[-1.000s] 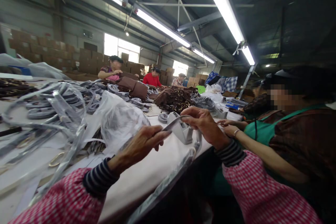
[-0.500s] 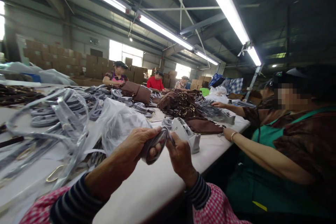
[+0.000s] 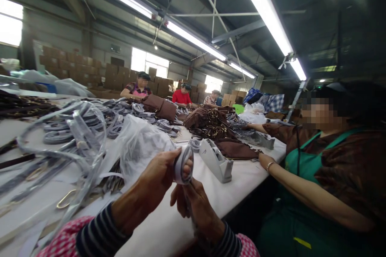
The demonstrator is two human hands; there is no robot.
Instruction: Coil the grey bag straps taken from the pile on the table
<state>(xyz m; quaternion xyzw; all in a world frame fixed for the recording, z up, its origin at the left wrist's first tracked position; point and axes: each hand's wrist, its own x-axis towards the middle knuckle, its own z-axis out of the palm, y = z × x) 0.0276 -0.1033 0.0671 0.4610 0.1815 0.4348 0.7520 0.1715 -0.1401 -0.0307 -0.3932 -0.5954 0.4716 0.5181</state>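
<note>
A coiled grey strap [image 3: 180, 165] is gripped in my left hand [image 3: 159, 172], with the fingertips showing through the loop. Just below the coil, my right hand [image 3: 197, 202] has its fingers closed round the strap's free length, which runs down past the palm. A grey tape dispenser [image 3: 215, 161] stands on the table beyond my hands, to the right. Behind my left hand lies a heap of clear plastic wrapping [image 3: 140, 140].
Wrapped grey straps [image 3: 90, 120] cover the table's left side. Brown bags [image 3: 205, 122] are piled mid-table. A co-worker in a green apron [image 3: 313, 192] sits at the right, one hand near a bag. Other people sit across the table.
My right hand has moved down from the coil's top to below it. The coil in my left hand has risen slightly and turned. The view has shifted a little left.
</note>
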